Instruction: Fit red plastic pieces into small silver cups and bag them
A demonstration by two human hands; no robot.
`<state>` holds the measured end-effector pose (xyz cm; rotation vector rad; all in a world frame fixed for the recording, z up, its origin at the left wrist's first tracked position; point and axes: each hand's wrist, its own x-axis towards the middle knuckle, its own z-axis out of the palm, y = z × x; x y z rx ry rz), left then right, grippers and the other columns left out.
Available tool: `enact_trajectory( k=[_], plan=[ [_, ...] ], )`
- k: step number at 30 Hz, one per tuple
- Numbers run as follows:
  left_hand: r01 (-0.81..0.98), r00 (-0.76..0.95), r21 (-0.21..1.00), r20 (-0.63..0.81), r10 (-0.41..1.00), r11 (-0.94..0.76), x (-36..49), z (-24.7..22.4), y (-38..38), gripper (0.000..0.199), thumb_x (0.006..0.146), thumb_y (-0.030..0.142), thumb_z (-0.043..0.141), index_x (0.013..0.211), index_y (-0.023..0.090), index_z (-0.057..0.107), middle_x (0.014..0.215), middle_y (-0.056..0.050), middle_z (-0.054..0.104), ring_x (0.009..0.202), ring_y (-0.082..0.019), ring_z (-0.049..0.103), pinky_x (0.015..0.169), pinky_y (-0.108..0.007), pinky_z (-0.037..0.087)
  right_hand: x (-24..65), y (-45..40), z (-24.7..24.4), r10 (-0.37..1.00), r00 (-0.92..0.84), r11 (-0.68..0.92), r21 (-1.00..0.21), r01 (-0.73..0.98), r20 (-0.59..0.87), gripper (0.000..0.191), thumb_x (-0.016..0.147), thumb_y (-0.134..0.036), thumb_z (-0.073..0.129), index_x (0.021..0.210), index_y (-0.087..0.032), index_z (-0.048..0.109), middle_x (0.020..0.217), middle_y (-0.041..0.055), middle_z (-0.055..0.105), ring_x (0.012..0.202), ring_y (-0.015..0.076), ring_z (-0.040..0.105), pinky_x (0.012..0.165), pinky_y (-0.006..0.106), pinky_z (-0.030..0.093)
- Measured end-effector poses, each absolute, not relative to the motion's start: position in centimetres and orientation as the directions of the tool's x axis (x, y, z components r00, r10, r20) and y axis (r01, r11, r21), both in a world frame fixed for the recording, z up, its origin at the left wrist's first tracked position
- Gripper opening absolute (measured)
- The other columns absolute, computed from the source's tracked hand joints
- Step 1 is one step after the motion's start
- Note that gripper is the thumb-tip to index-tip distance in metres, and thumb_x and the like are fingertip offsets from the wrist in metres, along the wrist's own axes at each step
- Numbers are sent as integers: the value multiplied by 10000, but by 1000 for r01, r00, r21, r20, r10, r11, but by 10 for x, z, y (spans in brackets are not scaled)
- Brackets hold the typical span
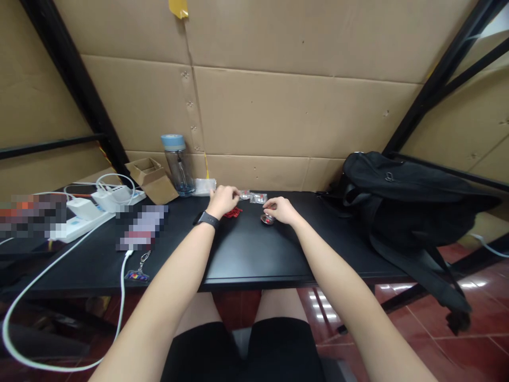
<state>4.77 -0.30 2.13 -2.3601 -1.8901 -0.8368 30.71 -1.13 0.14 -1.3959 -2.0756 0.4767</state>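
Observation:
My left hand (223, 201), with a dark watch at its wrist, is over the table's far side, fingers curled together. Under its fingers lies a small heap of red cord-like pieces (233, 213). Just beyond the fingertips is a small clear packet (245, 195) with a red spot; whether they touch it I cannot tell. A second clear packet (259, 198) lies to its right, between the hands. My right hand (282, 210) is closed in a pinch at a shiny round silvery piece (267, 218) with red on it, low on the table. Its fingertips partly cover the piece.
On the black table (254, 260) a blue-lidded bottle (178, 164), an open cardboard box (153, 180) and a white packet (205, 187) stand at back left. A power strip (83, 225), phone (143, 228) and white cable (123, 276) lie left. A black bag (413, 196) fills the right.

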Motion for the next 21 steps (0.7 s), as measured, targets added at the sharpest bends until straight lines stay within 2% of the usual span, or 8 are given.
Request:
enact_trajectory(
  k=[3,6,8,10,12,15,18,21],
  plan=[
    [937,-81,328,540,838,-121,13,17,5,297,911,196,538,1129,258,730,1228,-110,714,1190,-341,543,971,-501,316,314,-15,10,898,-394,435,-510,742,194,246,782,-356,778,991,-228,799,1006,49,788,943,206,720,850,284,524],
    [933,-226,360,592,773,-3,-18,4,12,273,913,221,577,1142,239,727,1310,-121,660,1203,-362,480,956,-501,303,319,-19,16,872,-480,465,-464,754,95,454,711,-430,839,1123,-248,778,1064,47,780,973,223,715,857,286,521],
    [925,-256,380,577,776,23,-31,-5,15,208,893,235,636,1069,204,743,1267,-122,673,1182,-353,458,948,-487,292,322,-20,19,860,-507,475,-459,751,60,529,699,-448,844,1181,-251,760,1102,49,773,998,230,709,871,290,518],
    [918,-266,394,557,787,31,-36,-10,16,131,874,233,678,960,165,750,1123,-122,706,1132,-329,448,939,-468,285,326,-20,22,835,-549,501,-458,735,31,567,705,-455,837,1225,-249,743,1163,54,758,1030,235,700,893,292,515],
    [913,-278,406,559,781,34,-36,-9,15,102,866,229,692,878,140,740,989,-117,707,1086,-307,446,933,-459,279,330,-20,23,796,-606,541,-453,708,3,599,703,-433,838,1262,-251,727,1227,54,738,1069,239,687,919,293,510],
    [905,-310,423,586,748,44,-33,0,11,113,889,228,658,900,144,734,963,-110,707,1051,-299,488,939,-486,271,338,-18,24,768,-640,569,-447,690,-10,623,677,-319,846,1283,-257,717,1266,48,723,1109,242,673,952,297,501],
    [893,-333,448,610,719,34,-32,13,8,129,912,216,612,971,173,718,961,-88,732,991,-285,570,958,-513,273,343,-16,23,795,-606,523,-481,704,-23,597,672,-198,811,1261,-243,726,1187,45,752,1053,227,689,919,295,515],
    [883,-258,456,669,697,-111,-29,24,7,115,916,259,620,960,207,712,965,-60,760,959,-273,643,997,-503,296,344,-14,22,811,-584,491,-511,706,-29,548,685,-164,788,1228,-227,738,1109,43,769,996,214,698,871,284,522]
  ],
)
